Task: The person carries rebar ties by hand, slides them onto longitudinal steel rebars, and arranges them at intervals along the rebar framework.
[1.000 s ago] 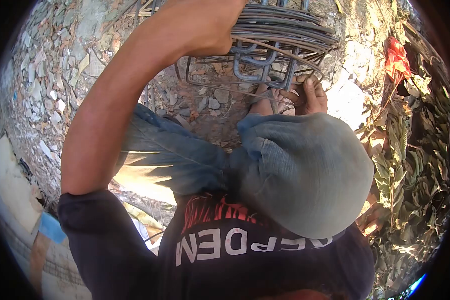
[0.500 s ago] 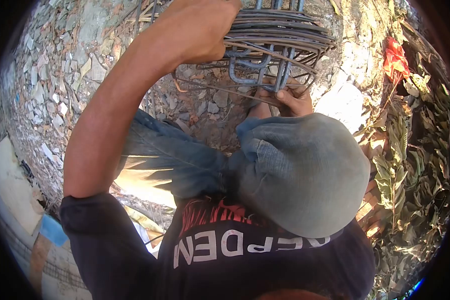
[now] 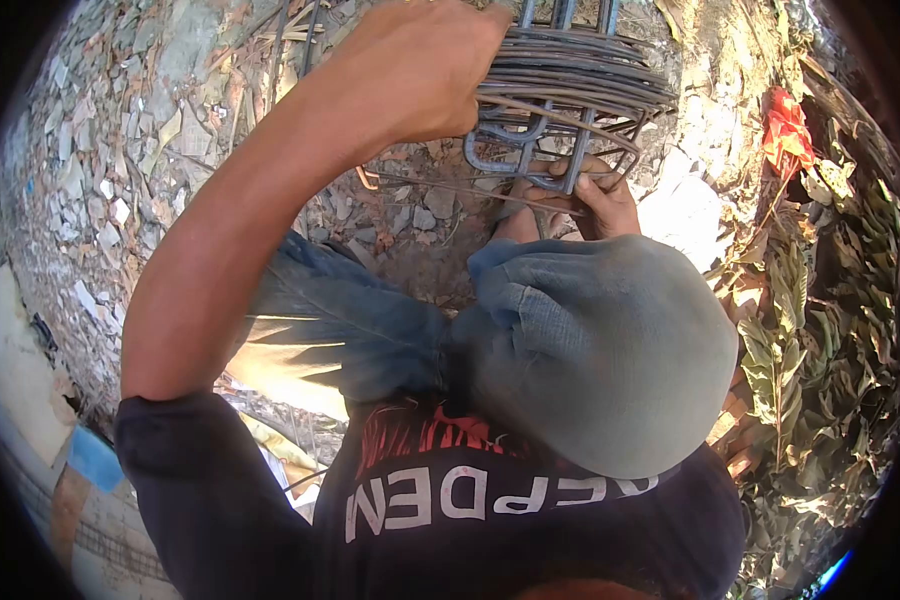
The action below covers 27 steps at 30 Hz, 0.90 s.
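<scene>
My left hand (image 3: pixel 440 65) is closed in a fist at the left end of a bundle of thin dark steel rods (image 3: pixel 580 75). What its fingers hold is hidden behind the hand. Bent steel bars with rounded, hooked corners, like rebar stirrups (image 3: pixel 485 160), stick out through and below the bundle. Below them, my right hand (image 3: pixel 605 200) has thumb and fingers closed around the lower end of a stirrup. My raised knee hides the right wrist and forearm. A thin rod (image 3: pixel 450 185) with a hooked, rusty end runs across just under the stirrups.
My bent knee (image 3: pixel 610 350), in worn denim, rises close under the right hand. Broken stone and rubble (image 3: pixel 100 200) cover the ground at left. Dry leaves (image 3: pixel 820 360) and a red wrapper (image 3: pixel 788 130) lie at right. More thin bars (image 3: pixel 295 40) lie at upper left.
My left hand has shifted right and slightly down. The rods and stirrups have moved a little to the right, while the right hand keeps hold low on the bars.
</scene>
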Each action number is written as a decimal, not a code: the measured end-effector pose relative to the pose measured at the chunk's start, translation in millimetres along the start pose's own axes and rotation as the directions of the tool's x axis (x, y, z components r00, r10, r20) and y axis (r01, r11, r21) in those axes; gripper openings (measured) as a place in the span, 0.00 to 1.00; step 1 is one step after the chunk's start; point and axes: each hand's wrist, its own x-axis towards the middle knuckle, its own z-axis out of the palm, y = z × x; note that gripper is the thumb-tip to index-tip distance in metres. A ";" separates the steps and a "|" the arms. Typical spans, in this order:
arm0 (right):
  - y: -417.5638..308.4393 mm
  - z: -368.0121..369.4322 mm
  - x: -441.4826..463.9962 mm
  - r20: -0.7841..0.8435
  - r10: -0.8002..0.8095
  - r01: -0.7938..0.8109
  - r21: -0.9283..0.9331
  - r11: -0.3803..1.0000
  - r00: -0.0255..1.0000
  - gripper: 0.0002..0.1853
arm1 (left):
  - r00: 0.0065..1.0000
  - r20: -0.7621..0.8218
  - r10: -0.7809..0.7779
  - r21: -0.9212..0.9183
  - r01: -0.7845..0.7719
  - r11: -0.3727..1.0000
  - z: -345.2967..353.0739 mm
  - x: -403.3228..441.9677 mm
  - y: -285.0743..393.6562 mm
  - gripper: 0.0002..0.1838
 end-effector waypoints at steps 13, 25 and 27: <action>-1.5 1.3 11.4 0.113 0.073 -0.087 0.123 0.989 0.991 0.27 | 0.997 0.066 -0.034 -0.052 0.037 0.998 -9.3 -6.3 8.3 0.22; 3.8 -47.2 37.7 0.026 0.051 -0.046 -0.146 0.988 0.998 0.24 | 0.993 -0.108 -0.046 0.046 0.051 0.998 34.8 4.7 9.1 0.30; 4.4 -30.1 27.3 -0.074 0.083 -0.096 -0.183 0.979 0.994 0.23 | 0.987 -0.159 -0.020 0.039 0.027 0.999 36.2 3.6 6.9 0.29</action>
